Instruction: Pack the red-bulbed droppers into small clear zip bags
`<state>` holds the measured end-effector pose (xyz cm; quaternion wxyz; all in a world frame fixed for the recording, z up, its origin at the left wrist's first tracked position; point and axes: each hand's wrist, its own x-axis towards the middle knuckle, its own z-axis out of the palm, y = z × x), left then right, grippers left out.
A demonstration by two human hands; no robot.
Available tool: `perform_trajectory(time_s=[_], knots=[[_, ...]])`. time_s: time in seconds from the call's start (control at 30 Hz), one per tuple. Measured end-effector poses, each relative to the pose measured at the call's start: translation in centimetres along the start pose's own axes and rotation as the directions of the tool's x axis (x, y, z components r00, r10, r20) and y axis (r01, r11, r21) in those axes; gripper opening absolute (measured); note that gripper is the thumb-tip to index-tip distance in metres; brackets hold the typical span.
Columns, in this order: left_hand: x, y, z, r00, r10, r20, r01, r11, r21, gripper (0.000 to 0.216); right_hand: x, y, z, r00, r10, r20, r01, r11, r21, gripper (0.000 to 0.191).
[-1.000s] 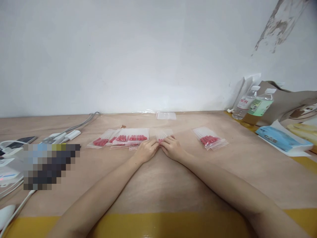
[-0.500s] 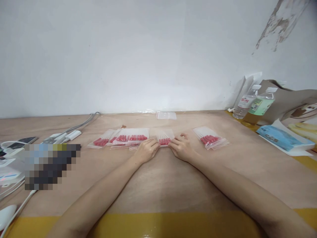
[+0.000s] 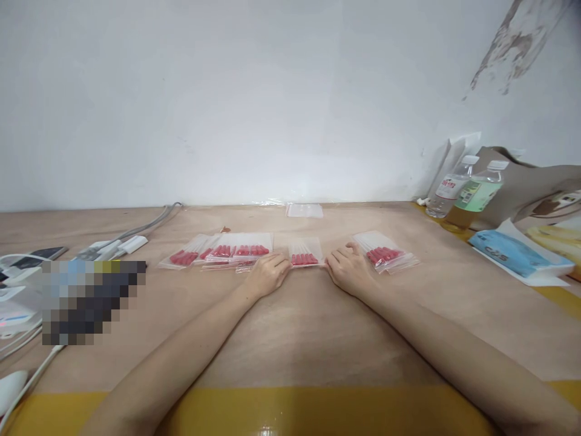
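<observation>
A clear zip bag of red-tipped sticks (image 3: pixel 305 253) lies flat on the brown-papered table (image 3: pixel 290 327) before a plain white wall (image 3: pixel 227 103); left hand (image 3: pixel 267 274) pinches its left edge, right hand (image 3: pixel 347 269) its right edge; water bottles (image 3: pixel 463 189) stand far right.

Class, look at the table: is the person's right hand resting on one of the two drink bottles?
No, the right hand lies on the table beside a small clear bag of red pieces, far from the bottles by the wall.

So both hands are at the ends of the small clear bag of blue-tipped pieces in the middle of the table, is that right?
Not quite: the head view shows red tips, not blue. The left hand and right hand are indeed at the ends of the small clear bag mid-table.
</observation>
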<state>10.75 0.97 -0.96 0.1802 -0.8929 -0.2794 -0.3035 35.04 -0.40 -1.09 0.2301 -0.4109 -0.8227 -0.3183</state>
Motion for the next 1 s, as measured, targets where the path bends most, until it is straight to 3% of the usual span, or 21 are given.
perform_trajectory(time_s=[0.3,0.43,0.53,0.63,0.8,1.0], knots=[[-0.3,-0.5,-1.2,0.995,-0.095,0.028,0.097,0.992,-0.078,0.012,-3.4,3.9,-1.1,0.968,0.231,0.096,-0.23,0.973,-0.015,0.031],[0.2,-0.1,-0.4,0.984,-0.175,0.026,0.176,0.974,-0.143,0.015,-5.6,5.7,-2.2,0.899,0.411,0.148,-0.387,0.907,-0.165,0.045],[0.9,0.0,0.1,0.974,-0.224,0.025,0.225,0.956,-0.188,0.02,-7.0,6.9,-2.5,0.834,0.48,0.272,-0.447,0.877,-0.177,0.056],[1.3,-0.5,-0.3,0.97,-0.241,0.044,0.245,0.949,-0.199,0.023,-7.7,7.5,-2.6,0.803,0.47,0.365,-0.462,0.879,-0.115,0.059],[0.4,-2.4,-3.0,0.968,-0.225,0.109,0.24,0.96,-0.145,0.027,-6.6,6.2,-2.5,0.864,0.339,0.372,-0.367,0.93,0.005,0.057],[-2.5,-4.3,-6.2,0.966,-0.169,0.195,0.175,0.985,-0.009,0.016,-2.7,2.1,-1.5,0.915,0.22,0.339,-0.282,0.948,0.148,0.045]])
